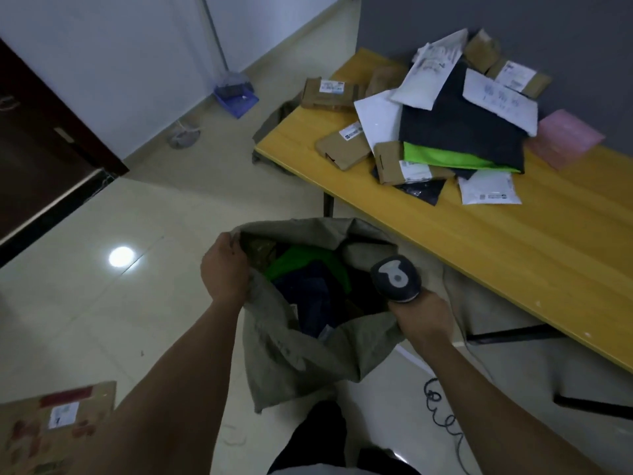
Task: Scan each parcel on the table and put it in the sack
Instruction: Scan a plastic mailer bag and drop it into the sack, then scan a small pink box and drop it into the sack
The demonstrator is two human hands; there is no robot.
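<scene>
A grey-green sack [291, 354] stands open on the floor in front of me, with green, dark blue and brown parcels inside. My left hand [224, 267] grips the sack's left rim. My right hand [423, 317] holds a dark handheld scanner [395, 277] by its handle at the sack's right rim, and seems to pinch the rim cloth as well. A heap of parcels [445, 125] lies on the yellow table [513, 241] to the right: brown cartons, white, black and green mailers, a pink one [565, 138].
A brown carton [51, 426] with a label sits at the lower left. The scanner's coiled cable [442, 416] trails across the floor under the table. A blue dustpan [236, 97] and broom stand by the far wall; a dark door is at left.
</scene>
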